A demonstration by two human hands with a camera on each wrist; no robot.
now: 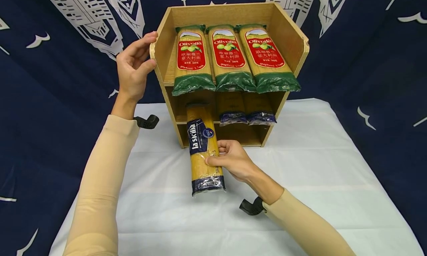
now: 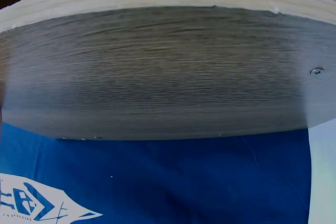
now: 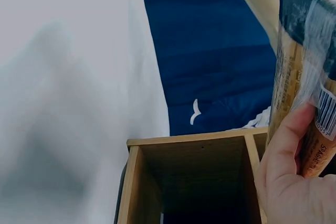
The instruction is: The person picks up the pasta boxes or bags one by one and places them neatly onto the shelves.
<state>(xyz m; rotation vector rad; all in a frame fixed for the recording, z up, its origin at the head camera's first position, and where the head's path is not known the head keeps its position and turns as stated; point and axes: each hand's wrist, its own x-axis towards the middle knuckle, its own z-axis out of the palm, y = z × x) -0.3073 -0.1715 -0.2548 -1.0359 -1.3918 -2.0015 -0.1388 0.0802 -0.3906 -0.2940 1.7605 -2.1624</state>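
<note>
My right hand (image 1: 235,161) grips a yellow spaghetti pack (image 1: 202,137) with a dark blue label, thumb on its front and fingers behind the right edge. The pack slants out of the middle level of a small wooden shelf (image 1: 159,69), its upper end within the opening and its blue lower end out in front. In the right wrist view the pack (image 3: 287,74) shows its clear wrap and a barcode, with the thumb (image 3: 289,140) along it. My left hand (image 1: 135,65) holds the front edge of the shelf's left side panel, seen close up in the left wrist view (image 2: 168,66).
Three green-ended spaghetti packs (image 1: 228,56) with red labels lie side by side on the top level. Two blue-ended packs (image 1: 261,117) lie on the middle level, at the right. The shelf stands on a white tablecloth (image 1: 186,222) before a dark blue patterned curtain (image 1: 367,63).
</note>
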